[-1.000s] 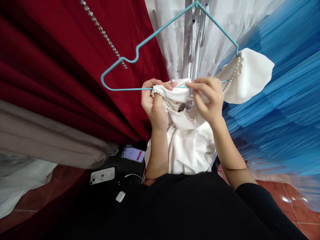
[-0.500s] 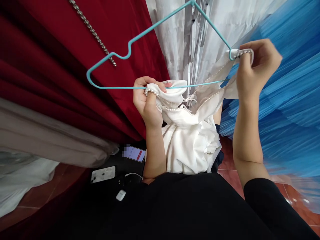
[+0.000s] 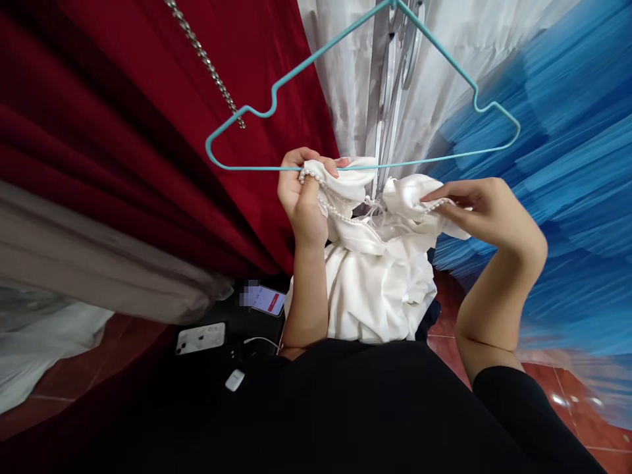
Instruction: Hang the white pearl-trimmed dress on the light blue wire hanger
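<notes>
A white dress [image 3: 380, 289] with pearl-beaded edging lies bunched over my lap, its upper part raised between both hands. My left hand [image 3: 306, 194] is closed round one beaded part of it and also touches the bottom bar of a light blue hanger [image 3: 444, 158]. My right hand [image 3: 486, 210] pinches another beaded edge of the dress between thumb and fingers, below the hanger's right end. The hanger hangs in front of me, both notched shoulders showing bare; its hook is cut off at the top of the view.
Red cloth [image 3: 276, 145] with a beaded strip [image 3: 207, 62] hangs at the left, blue tulle [image 3: 567, 197] at the right. White cloth [image 3: 336, 72] hangs behind a metal post. Two phones, a patterned one [image 3: 200, 338] and a lit one [image 3: 268, 300], lie beside a small white case [image 3: 235, 380].
My right hand has come down and away from the hanger's right end, bringing the beaded edge off it. The hanger has shifted right in view. My left hand keeps its hold.
</notes>
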A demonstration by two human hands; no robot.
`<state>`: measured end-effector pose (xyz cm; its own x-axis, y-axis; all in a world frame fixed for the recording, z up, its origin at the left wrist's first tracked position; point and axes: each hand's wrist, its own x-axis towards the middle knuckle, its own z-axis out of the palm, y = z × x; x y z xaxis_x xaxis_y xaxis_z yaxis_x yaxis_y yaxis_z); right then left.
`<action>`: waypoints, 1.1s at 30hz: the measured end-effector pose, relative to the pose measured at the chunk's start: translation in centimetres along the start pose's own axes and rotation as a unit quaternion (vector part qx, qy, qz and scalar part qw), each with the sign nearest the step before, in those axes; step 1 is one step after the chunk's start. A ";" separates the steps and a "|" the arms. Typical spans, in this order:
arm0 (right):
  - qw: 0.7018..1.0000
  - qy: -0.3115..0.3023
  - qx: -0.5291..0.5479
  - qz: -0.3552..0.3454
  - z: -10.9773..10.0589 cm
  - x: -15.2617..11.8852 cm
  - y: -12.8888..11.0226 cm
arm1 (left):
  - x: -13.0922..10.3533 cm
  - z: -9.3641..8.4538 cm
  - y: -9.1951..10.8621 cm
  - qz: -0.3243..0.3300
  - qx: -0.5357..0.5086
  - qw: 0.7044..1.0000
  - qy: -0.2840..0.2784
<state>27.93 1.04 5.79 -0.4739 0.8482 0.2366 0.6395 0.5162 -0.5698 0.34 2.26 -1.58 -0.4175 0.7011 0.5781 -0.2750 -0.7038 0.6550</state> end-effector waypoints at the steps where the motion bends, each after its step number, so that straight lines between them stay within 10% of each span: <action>1: 0.999 0.031 0.017 -0.039 0.5 0.3 -1.1 | 0.0 0.0 0.0 -0.003 -0.002 1.000 -0.003; 6: 0.974 0.204 0.010 -0.097 4.1 3.3 -3.0 | 0.0 0.3 0.5 -0.003 -0.012 1.000 -0.022; 14: 0.952 0.276 0.039 -0.130 7.7 3.2 -1.0 | -1.0 -1.0 0.4 -0.018 0.063 0.995 -0.076; 21: 0.945 0.301 0.041 -0.121 8.4 3.8 -0.2 | 0.4 -7.3 -0.8 -0.022 0.287 0.953 0.094; 27: 0.961 0.270 0.005 -0.056 7.6 3.5 -0.9 | 3.6 -9.5 3.9 0.059 0.270 0.953 0.120; 33: 0.968 0.250 0.009 -0.035 7.5 3.5 -1.2 | 6.3 -6.9 7.8 0.165 0.285 0.942 0.069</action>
<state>20.96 2.48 1.43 -0.1604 0.7646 0.6242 0.6040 0.5762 -0.5506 -10.42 0.38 3.87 -0.5186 0.4054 0.7528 0.3824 -0.6775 0.6283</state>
